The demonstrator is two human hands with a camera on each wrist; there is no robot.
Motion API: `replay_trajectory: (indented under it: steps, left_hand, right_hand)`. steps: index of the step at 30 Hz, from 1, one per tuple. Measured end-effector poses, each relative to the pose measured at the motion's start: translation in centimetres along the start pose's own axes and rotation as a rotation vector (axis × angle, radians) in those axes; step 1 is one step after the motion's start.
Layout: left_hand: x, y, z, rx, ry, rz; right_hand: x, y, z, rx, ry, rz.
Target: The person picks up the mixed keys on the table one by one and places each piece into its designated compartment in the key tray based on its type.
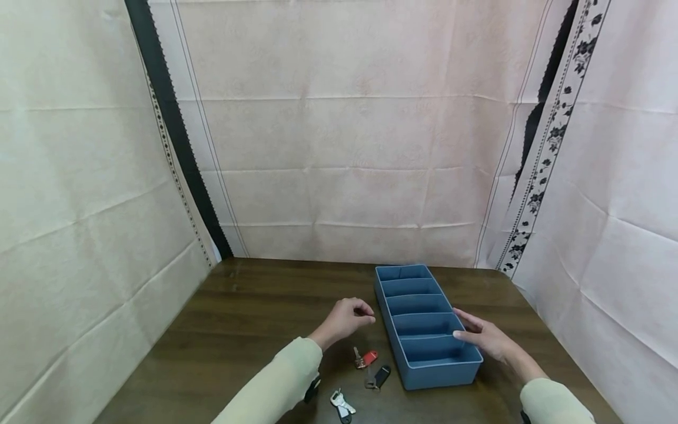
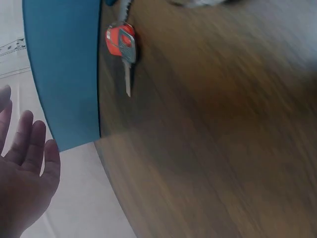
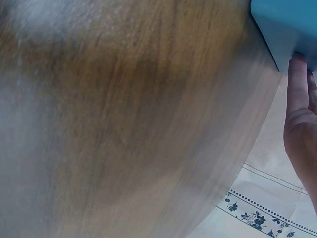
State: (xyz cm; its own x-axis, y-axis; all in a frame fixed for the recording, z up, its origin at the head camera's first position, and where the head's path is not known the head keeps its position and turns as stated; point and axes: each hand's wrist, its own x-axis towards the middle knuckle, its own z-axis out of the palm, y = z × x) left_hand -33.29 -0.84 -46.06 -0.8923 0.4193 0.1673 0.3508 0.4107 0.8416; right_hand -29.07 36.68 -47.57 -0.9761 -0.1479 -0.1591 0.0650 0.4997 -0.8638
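Note:
A long blue divided box [image 1: 436,375] stands on the table, its row of compartments running away from me. My right hand [image 1: 489,340] holds its right wall, thumb over the rim and fingers along the outside; in the right wrist view those fingers touch the blue wall. Left of the box, my left hand [image 1: 346,320] hovers above the table with loosely bent fingers and nothing in them. Below it lie keys with a red tag [image 1: 369,357], also seen in the left wrist view, keys with a black tag [image 1: 382,376], and a bunch of silver keys [image 1: 342,403] with a dark tag.
The brown wooden table [image 1: 254,330] has a rounded far right corner. Pale cloth [image 1: 339,135] hangs behind it and along both sides, the right one with a black floral border [image 1: 553,138].

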Motion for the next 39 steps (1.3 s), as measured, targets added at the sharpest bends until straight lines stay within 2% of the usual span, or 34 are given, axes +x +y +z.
replay_trajectory:
  steps: [15, 23, 29, 39]
  left_hand:
    - [-2.4, -1.3, -0.8, 0.057, -0.097, -0.048]
    - [-3.8, -2.1, -1.0, 0.113, -0.178, -0.03]
    - [-4.2, -2.8, -0.7, 0.148, -0.24, -0.011]
    - [-4.5, -3.7, 0.0, 0.204, -0.274, -0.005]
  right_hand:
    - [0.2, 0.3, 0.0, -0.009, 0.003, -0.009]
    - [0.0, 0.2, 0.0, -0.016, 0.005, -0.011]
    - [0.0, 0.0, 0.0, -0.02, 0.01, -0.002]
    - [0.0, 0.1, 0.1, -0.02, -0.001, -0.026]
